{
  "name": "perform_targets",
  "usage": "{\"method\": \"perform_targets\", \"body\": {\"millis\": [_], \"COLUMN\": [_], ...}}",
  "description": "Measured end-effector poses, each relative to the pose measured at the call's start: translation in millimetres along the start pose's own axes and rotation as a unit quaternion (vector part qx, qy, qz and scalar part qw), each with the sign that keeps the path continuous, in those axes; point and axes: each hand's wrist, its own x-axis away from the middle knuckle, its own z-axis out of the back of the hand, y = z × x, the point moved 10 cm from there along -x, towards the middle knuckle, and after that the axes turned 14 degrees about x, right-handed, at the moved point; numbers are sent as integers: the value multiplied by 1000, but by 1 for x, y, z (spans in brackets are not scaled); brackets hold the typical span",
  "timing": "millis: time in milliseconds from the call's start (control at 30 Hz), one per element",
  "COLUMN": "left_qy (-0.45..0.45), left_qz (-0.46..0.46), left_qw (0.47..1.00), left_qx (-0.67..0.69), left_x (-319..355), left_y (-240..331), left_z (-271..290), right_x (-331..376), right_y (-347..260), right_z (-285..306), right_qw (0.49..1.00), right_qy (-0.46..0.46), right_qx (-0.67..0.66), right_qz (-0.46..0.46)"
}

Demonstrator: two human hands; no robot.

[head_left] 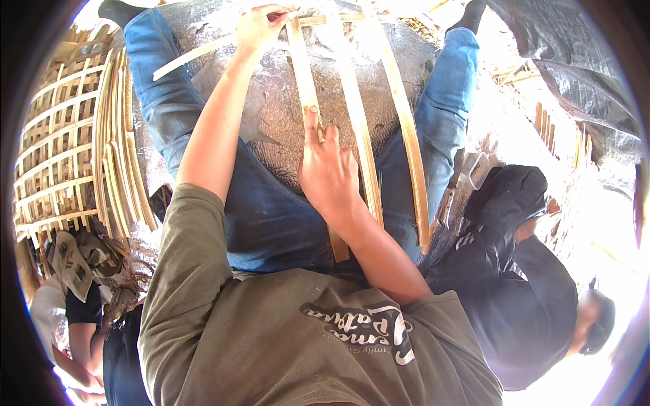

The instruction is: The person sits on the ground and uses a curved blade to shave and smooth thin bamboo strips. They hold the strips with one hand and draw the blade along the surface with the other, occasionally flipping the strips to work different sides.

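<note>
Three long bamboo strips run lengthwise before me: a left strip (300, 61), a middle strip (352, 101) and a right strip (401, 101). A thin cross strip (193, 57) meets them at the far end. There, my left hand (261, 28) is closed in a pinch beside the crossing with the left strip. My right hand (330, 166) is on the left strip lower down, index finger stretched along it and the other fingers bent; its thumb is hidden. That strip passes under my right hand, and its near end shows below the wrist.
My jeans-clad legs (159, 88) spread around a worn grey ground sheet (271, 101). A woven bamboo lattice (57, 142) and a strip bundle (118, 155) are at left. A person in black (508, 298) sits close at right; another person's arm (81, 338) shows at lower left.
</note>
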Motion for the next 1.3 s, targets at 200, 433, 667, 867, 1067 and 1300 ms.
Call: {"method": "perform_targets", "body": {"millis": [200,433,667,867,1067,1300], "left_qy": [16,26,-9,13,13,-4], "left_qz": [-5,0,57,37,4,24], "left_qw": [1000,999,998,999,1000,1000], "left_qx": [-7,23,5,30,11,14], "left_x": [0,4,3,5,3,4], "left_y": [-3,-3,-6,-2,0,1], "left_z": [1,2,-3,-2,1,-4], "right_x": [0,1,2,1,1,12], "right_y": [-1,-1,1,1,-4,0], "right_z": [-2,-3,0,0,2,9], "right_qw": [1000,1000,1000,1000,998,999], "right_qy": [-1,18,19,19,42,-42], "right_qx": [4,4,2,15,35,-19], "right_qz": [7,14,3,8,42,17]}}
